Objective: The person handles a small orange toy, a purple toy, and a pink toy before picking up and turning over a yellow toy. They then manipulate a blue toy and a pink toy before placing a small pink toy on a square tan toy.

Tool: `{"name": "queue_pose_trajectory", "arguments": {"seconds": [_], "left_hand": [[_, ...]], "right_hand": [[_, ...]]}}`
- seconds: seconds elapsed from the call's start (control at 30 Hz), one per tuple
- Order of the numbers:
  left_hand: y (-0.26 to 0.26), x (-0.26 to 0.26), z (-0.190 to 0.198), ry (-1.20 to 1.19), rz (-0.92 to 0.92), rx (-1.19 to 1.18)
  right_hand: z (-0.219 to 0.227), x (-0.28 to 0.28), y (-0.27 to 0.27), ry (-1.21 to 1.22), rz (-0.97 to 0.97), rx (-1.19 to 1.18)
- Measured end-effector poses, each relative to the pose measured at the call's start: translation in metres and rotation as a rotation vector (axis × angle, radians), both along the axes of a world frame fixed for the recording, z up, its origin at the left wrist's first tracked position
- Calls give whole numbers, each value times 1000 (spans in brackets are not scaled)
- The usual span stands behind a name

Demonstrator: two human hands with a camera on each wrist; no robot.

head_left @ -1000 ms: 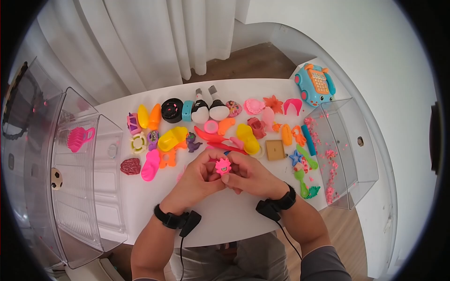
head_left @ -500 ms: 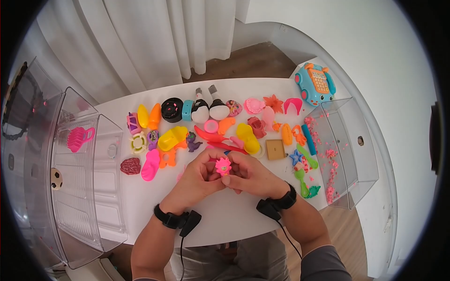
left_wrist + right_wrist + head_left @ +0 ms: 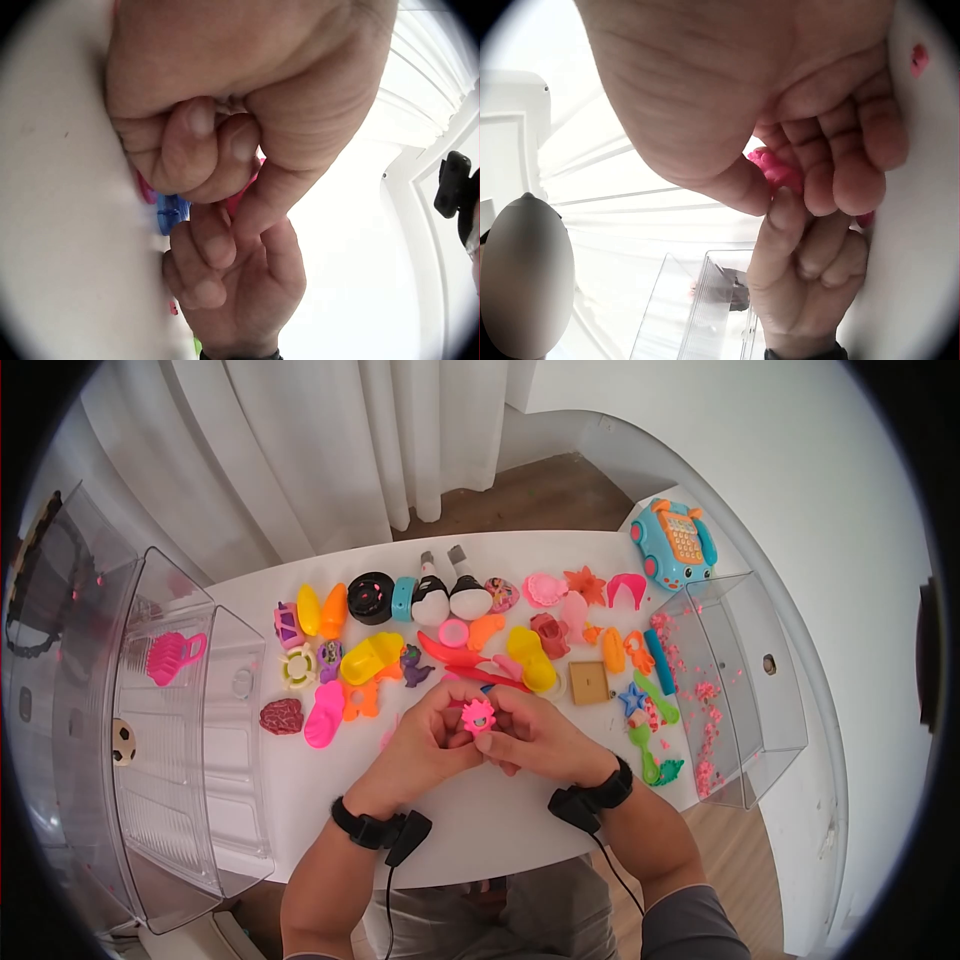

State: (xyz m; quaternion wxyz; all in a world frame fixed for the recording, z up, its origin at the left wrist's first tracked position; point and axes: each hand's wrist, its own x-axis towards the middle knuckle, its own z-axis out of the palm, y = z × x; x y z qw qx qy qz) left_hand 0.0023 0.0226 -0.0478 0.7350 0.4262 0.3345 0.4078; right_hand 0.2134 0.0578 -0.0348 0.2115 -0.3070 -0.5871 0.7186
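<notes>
A small bright pink toy with a spiky rim (image 3: 479, 716) is held up between both hands, close over the front middle of the table. My left hand (image 3: 432, 732) pinches it from the left with thumb and curled fingers. From the right, the thumb and fingers of my right hand (image 3: 540, 732) grip it too. In the right wrist view the pink toy (image 3: 781, 174) shows between the thumbs, partly covered by fingers. The left wrist view has it mostly hidden behind my left hand (image 3: 240, 82).
Many toys lie beyond the hands, among them a yellow shoe-like toy (image 3: 372, 657), a red flower (image 3: 548, 635) and a tan square box (image 3: 589, 682). Clear plastic bins stand left (image 3: 211, 760) and right (image 3: 745, 700). A toy telephone (image 3: 675, 545) sits back right.
Both hands stay in place. The pink toy turns slightly between the fingers, so its centre looks different. The whole head view shifts a little.
</notes>
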Motion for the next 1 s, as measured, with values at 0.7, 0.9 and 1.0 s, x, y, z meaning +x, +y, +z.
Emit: {"name": "queue_pose_trajectory", "arguments": {"seconds": [0.7, 0.9, 1.0], "left_hand": [[0, 1, -5, 20, 13, 42], [0, 1, -4, 14, 9, 37], [0, 1, -4, 3, 13, 32]], "right_hand": [[2, -1, -1, 4, -2, 34], [0, -1, 0, 0, -2, 3], [3, -1, 0, 10, -5, 12]]}}
